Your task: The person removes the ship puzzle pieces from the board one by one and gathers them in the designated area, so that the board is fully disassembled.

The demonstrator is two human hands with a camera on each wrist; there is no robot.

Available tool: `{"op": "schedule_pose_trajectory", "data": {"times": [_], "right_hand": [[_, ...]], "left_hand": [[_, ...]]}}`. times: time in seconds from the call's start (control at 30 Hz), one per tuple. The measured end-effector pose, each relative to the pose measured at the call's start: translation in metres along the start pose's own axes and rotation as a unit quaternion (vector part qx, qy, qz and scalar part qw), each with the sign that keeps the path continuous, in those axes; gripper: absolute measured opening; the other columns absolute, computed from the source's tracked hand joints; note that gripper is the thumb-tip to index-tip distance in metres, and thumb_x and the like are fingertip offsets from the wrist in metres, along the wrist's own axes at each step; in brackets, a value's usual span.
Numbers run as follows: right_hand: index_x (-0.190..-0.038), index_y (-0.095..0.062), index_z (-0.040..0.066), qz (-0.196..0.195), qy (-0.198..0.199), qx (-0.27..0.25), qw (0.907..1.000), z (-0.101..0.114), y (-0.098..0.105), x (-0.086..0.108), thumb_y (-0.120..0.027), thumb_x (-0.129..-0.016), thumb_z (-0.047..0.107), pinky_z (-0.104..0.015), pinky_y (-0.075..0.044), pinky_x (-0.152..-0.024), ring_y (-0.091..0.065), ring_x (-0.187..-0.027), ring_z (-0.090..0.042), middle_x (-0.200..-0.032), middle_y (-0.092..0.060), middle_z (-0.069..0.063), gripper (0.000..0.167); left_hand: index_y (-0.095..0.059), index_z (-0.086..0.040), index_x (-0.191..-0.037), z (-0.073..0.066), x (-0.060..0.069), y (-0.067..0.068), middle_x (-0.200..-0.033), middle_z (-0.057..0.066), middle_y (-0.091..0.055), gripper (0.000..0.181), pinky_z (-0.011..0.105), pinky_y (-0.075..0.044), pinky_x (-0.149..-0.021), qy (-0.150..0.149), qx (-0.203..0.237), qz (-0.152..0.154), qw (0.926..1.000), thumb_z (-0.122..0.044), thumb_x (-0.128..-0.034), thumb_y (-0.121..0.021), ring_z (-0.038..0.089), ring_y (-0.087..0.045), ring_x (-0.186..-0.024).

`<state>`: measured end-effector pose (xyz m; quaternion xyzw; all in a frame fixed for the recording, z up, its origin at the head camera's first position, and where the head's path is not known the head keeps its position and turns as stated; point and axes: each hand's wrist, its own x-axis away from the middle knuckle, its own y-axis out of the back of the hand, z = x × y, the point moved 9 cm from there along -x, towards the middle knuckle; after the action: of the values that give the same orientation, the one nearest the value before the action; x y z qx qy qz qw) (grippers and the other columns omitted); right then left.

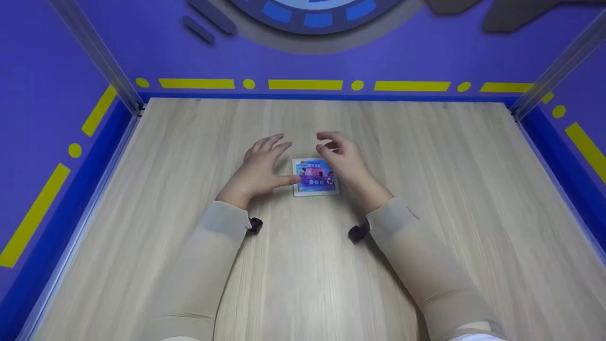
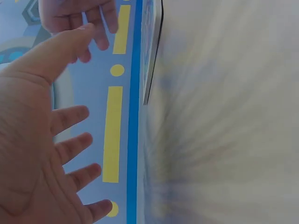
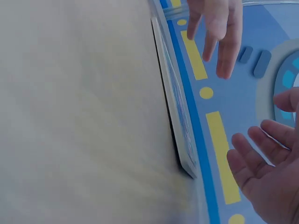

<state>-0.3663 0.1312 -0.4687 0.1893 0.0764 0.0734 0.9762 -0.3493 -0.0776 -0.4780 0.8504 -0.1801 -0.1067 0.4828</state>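
A flat square card or puzzle (image 1: 316, 183) with a pink and blue picture and a white border lies on the table. Just left of it, the left hand (image 1: 255, 169) has its fingers spread, the thumb over the card's left edge; whether it touches cannot be told. Above the card's right side, the right hand (image 1: 348, 162) has its fingers loosely bent, holding nothing. The left wrist view shows the left hand (image 2: 42, 126) above the thin card (image 2: 152, 51). In the right wrist view the right hand (image 3: 273, 163) is beside the card (image 3: 175, 100), not touching it.
The light wooden table (image 1: 189, 142) extends around the card. Blue walls with yellow marks (image 1: 305, 85) stand at the back and both sides, with metal posts (image 1: 102, 57) at the corners. A black wrist strap piece (image 1: 359, 233) sits under the right sleeve, another (image 1: 255, 226) at the left.
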Motion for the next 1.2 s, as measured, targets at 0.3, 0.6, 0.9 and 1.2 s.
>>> {"op": "schedule_pose_trajectory", "data": {"times": [0.3,0.6,0.9,1.2], "right_hand": [[-0.139,-0.078,0.003,0.035,0.034,0.112,0.9925,-0.011,-0.015,0.001,-0.074,-0.106,0.012,-0.053,-0.060,-0.112,-0.072,-0.127,-0.035,-0.143,-0.077,-0.017,0.035],[-0.144,-0.077,0.006,0.096,0.019,0.202,0.9746,-0.020,-0.024,0.002,-0.082,-0.103,0.022,-0.054,-0.047,-0.131,-0.062,-0.148,-0.038,-0.153,-0.073,-0.014,0.044],[-0.143,-0.077,0.005,0.155,0.018,0.233,0.9599,-0.020,-0.035,0.006,-0.094,-0.095,0.038,-0.053,-0.054,-0.121,-0.066,-0.133,-0.036,-0.139,-0.074,-0.014,0.061],[-0.141,-0.078,0.005,0.168,-0.007,0.239,0.9563,-0.021,-0.037,0.006,-0.097,-0.092,0.036,-0.051,-0.055,-0.118,-0.066,-0.128,-0.034,-0.138,-0.071,-0.015,0.061]], "left_hand": [[-0.050,-0.015,-0.172,0.002,0.000,-0.017,-0.184,0.005,-0.040,0.102,0.068,-0.016,-0.143,-0.011,-0.012,0.029,0.9994,-0.058,-0.0893,-0.092,0.041,-0.023,-0.176],[-0.059,-0.009,-0.165,0.001,0.001,-0.026,-0.175,0.008,-0.055,0.093,0.067,-0.014,-0.143,-0.016,-0.010,0.055,0.9983,-0.057,-0.0919,-0.092,0.039,-0.023,-0.177],[-0.063,-0.013,-0.162,-0.003,0.003,-0.030,-0.175,0.002,-0.055,0.089,0.066,-0.009,-0.144,-0.026,-0.001,0.081,0.9963,-0.057,-0.0907,-0.093,0.037,-0.018,-0.178],[-0.068,-0.012,-0.157,-0.007,0.004,-0.028,-0.171,0.001,-0.057,0.086,0.063,-0.011,-0.144,-0.031,-0.006,0.075,0.9967,-0.058,-0.0895,-0.094,0.036,-0.021,-0.177]]}}
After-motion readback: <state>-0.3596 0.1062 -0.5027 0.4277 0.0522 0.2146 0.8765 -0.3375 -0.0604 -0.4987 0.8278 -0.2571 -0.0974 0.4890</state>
